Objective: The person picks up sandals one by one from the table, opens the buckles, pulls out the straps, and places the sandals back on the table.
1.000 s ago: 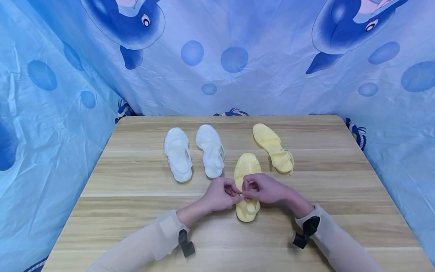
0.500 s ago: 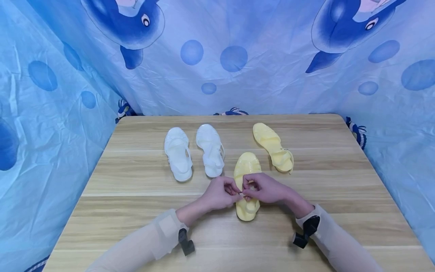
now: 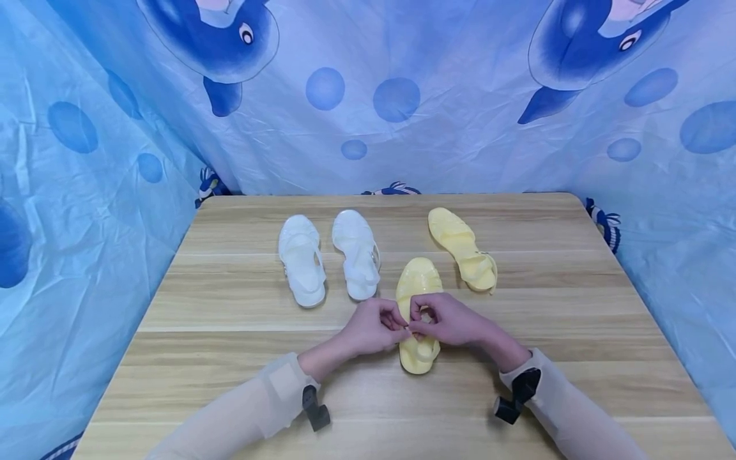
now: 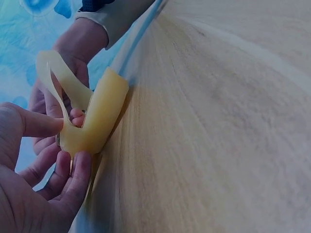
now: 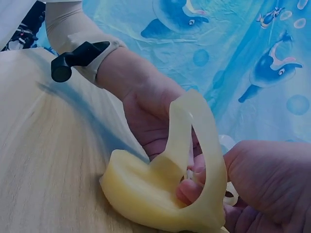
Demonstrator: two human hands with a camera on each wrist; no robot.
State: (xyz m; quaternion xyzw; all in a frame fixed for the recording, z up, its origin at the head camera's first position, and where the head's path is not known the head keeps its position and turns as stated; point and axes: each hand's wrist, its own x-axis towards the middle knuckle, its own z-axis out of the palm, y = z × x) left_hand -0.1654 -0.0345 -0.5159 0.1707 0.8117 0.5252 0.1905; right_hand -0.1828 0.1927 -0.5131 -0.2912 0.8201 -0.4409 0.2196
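Note:
A yellow jelly sandal [image 3: 420,278] lies on the table in front of me, toe pointing away. At its left side my left hand [image 3: 375,329] pinches the ankle strap between thumb and fingers. My right hand [image 3: 451,317] reaches across the sandal from the right and pinches at the same spot, fingertips meeting the left ones. The strap's fastening is mostly hidden by the fingers. In the left wrist view the heel strap [image 4: 63,80] stands up in a loop above the sole. The right wrist view shows the sandal's heel end [image 5: 136,189] resting on the wood.
The matching yellow sandal [image 3: 453,233] lies farther back to the right. Two white sandals, a left one [image 3: 300,255] and a right one [image 3: 349,233], lie at the back left of the wooden table [image 3: 230,364]. A blue dolphin-print cloth [image 3: 437,147] hangs behind it.
The fingertips of both hands shift slightly against each other at the strap, and a small dark bit between them shows less now. The sandals keep their places.

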